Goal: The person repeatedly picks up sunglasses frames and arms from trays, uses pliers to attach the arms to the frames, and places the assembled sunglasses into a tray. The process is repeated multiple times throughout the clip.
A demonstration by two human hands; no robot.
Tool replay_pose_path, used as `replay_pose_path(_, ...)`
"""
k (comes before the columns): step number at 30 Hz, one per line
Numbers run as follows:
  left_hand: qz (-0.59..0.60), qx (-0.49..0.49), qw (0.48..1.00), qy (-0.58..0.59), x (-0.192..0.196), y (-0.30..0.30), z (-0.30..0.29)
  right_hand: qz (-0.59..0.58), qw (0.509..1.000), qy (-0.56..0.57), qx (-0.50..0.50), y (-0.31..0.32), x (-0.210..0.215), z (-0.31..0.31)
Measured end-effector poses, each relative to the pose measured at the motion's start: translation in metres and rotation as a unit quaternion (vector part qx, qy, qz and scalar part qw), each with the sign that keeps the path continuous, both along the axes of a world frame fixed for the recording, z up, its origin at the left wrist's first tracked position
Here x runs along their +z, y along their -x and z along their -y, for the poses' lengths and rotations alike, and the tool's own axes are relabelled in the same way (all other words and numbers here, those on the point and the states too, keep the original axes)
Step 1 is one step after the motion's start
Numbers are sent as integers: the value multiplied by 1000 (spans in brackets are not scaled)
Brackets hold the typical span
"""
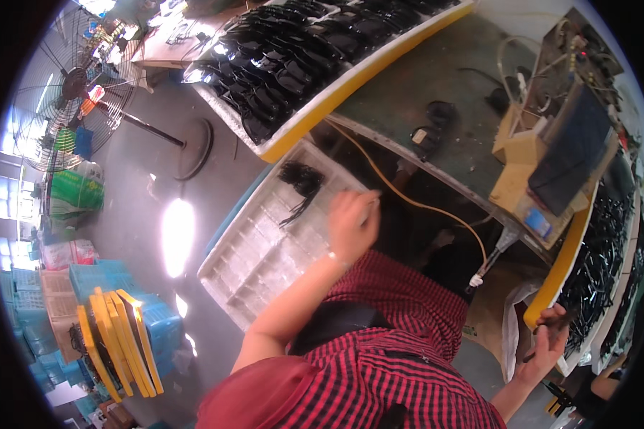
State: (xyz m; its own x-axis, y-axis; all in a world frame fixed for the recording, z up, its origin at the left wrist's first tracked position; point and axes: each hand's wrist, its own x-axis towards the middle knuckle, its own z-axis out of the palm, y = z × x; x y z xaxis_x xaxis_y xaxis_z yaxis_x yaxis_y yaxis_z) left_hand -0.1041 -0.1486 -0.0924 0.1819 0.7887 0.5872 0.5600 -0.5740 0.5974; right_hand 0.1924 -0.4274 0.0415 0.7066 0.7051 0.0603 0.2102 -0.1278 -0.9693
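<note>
The clear plastic compartment tray (265, 250) sits tilted at the person's left side, below the edge of the green workbench (436, 93). Most of its small pockets show bare; a bunch of thin black parts (300, 182) lies in the pockets at its far end. The left hand (352, 225) rests over the tray's near right rim, just beside those black parts, fingers curled loosely together; whether anything is pinched in them cannot be told.

Beyond the tray's far end, a long yellow-edged tray (322, 107) packed with rows of glossy black parts (293, 50) lies across the workbench. An orange cable (422, 204) runs from under the workbench past the tray's right side. Farther right of the tray, the right hand (547, 343) grips the lower end of a second yellow-edged tray (562, 264), fingers closed around its rim. A tan machine with a dark panel (558, 154) stands on the workbench above that. Well to the left of the clear tray, a standing fan (71, 86) and stacked blue crates (122, 300) stand on the grey floor (143, 186).
</note>
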Motion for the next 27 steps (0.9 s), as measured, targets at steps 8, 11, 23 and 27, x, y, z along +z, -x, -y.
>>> replay_pose_path(8,135,386,832,374,-285,176,-95,-111,989,-47,-87,-19,9,-35)
replay_pose_path(11,130,414,766,475,-346,222,-138,-125,987,-35,-99,-29,13,-49)
replay_pose_path(23,495,414,672,362,-269,246,-120,-137,970,-93,-176,-17,12,-40)
replay_pose_path(27,575,298,678,346,-148,231,-45,-166,966,-171,-101,-3,12,-29)
